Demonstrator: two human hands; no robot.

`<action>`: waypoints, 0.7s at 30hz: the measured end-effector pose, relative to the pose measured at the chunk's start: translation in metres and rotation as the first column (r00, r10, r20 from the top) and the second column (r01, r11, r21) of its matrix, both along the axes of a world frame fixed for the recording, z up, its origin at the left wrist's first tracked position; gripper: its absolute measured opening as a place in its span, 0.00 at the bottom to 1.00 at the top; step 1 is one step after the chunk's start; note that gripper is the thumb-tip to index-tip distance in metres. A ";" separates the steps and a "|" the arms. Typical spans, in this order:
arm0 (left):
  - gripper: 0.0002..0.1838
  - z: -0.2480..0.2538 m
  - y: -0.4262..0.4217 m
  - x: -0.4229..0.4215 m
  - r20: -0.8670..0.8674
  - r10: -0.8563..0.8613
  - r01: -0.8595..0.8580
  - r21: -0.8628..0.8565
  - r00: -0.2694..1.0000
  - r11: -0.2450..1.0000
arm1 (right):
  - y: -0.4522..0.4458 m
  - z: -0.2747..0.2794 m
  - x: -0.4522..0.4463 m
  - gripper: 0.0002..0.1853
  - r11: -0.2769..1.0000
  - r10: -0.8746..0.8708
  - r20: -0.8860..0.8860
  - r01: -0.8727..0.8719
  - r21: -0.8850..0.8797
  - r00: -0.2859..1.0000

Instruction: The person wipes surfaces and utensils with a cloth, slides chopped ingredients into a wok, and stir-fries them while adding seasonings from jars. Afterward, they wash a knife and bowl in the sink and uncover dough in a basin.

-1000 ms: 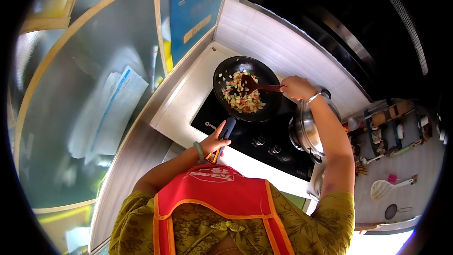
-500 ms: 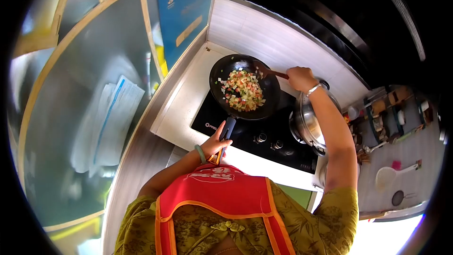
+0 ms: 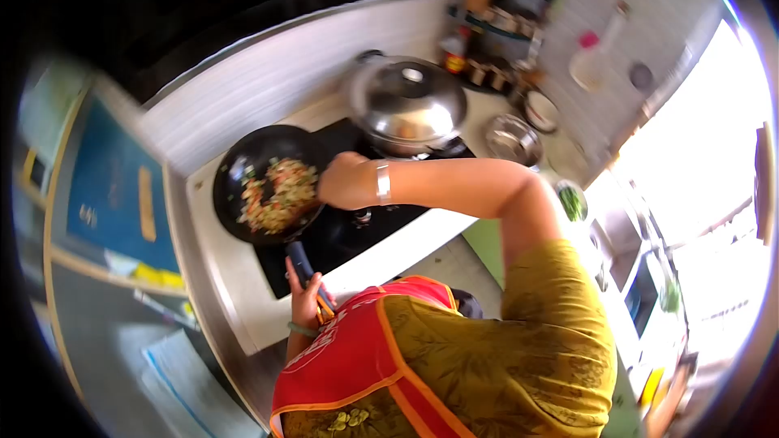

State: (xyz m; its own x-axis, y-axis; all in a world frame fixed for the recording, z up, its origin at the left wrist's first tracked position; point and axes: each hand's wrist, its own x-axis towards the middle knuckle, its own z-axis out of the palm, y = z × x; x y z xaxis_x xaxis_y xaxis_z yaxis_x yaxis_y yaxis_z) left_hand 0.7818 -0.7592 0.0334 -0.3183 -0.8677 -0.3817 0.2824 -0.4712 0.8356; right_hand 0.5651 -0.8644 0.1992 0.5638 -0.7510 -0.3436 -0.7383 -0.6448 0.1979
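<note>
The view swings to the right and blurs, so the pan [image 3: 228, 195] sits further left in it, with the blue panel [image 3: 122, 186] now at the left edge. The right hand [image 3: 349, 181] comes in from beyond the pan to its right rim, hiding most of the spatula, whose handle showed plainly half a second ago. The food [image 3: 284, 195], then one heap, now curves around a dark gap. The right arm [image 3: 454, 186] moves off the pot [image 3: 410, 101], baring its whole lid, and a bowl [image 3: 513, 139] and greens [image 3: 572, 201] come into view.
</note>
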 end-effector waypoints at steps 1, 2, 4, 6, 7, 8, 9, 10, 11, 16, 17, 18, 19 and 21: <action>0.42 0.013 0.002 -0.003 0.050 -0.003 0.001 0.028 0.999 1.000 | -0.016 -0.038 0.001 0.08 0.999 0.007 0.058 -0.004 -0.040 0.998; 0.41 0.017 0.003 -0.005 0.056 -0.013 0.011 0.023 0.998 1.000 | -0.018 -0.034 0.003 0.08 0.998 -0.017 0.088 0.022 -0.052 0.996; 0.40 0.017 0.002 -0.005 0.058 -0.027 0.027 -0.009 0.998 1.000 | -0.043 -0.038 0.003 0.08 0.988 -0.056 0.197 0.083 -0.129 0.979; 0.39 0.019 0.002 -0.005 0.084 -0.023 0.023 -0.001 0.996 1.000 | -0.052 -0.018 0.008 0.09 0.978 -0.127 0.213 0.159 -0.137 0.969; 0.39 0.019 0.003 -0.006 0.100 0.002 -0.003 0.012 0.995 1.000 | -0.057 -0.015 0.011 0.09 0.970 -0.164 0.240 0.200 -0.137 0.957; 0.38 0.022 0.005 -0.007 0.113 0.008 -0.010 0.012 0.994 1.000 | -0.058 -0.018 0.013 0.09 0.966 -0.182 0.249 0.220 -0.136 0.951; 0.38 0.026 0.005 -0.009 0.118 -0.009 0.008 0.011 0.993 1.000 | -0.060 -0.027 0.016 0.10 0.955 -0.187 0.280 0.242 -0.174 0.942; 0.38 0.032 0.006 -0.010 0.123 -0.009 0.005 0.028 0.992 1.000 | -0.062 -0.041 0.021 0.10 0.943 -0.190 0.307 0.261 -0.208 0.932; 0.37 0.035 0.007 -0.009 0.127 -0.005 -0.001 0.046 0.992 0.999 | -0.076 -0.089 0.028 0.12 0.914 -0.207 0.395 0.321 -0.248 0.895; 0.37 0.028 0.004 -0.005 0.098 -0.024 0.017 0.077 0.995 0.997 | -0.002 -0.129 0.045 0.20 0.870 -0.445 0.475 0.492 0.029 0.759; 0.37 0.028 0.005 -0.005 0.106 -0.012 0.005 0.069 0.994 0.998 | 0.006 -0.135 0.044 0.21 0.840 -0.492 0.522 0.538 0.075 0.696; 0.37 0.031 0.005 -0.004 0.096 -0.034 0.026 0.080 0.995 0.996 | 0.014 -0.136 0.045 0.21 0.826 -0.484 0.564 0.563 0.040 0.670; 0.37 0.031 0.005 -0.003 0.093 -0.045 0.037 0.087 0.995 0.996 | 0.019 -0.135 0.043 0.21 0.811 -0.468 0.604 0.586 0.003 0.645; 0.36 0.032 0.005 -0.002 0.097 -0.037 0.030 0.071 0.995 0.997 | 0.032 -0.123 0.034 0.20 0.788 -0.458 0.673 0.616 0.004 0.581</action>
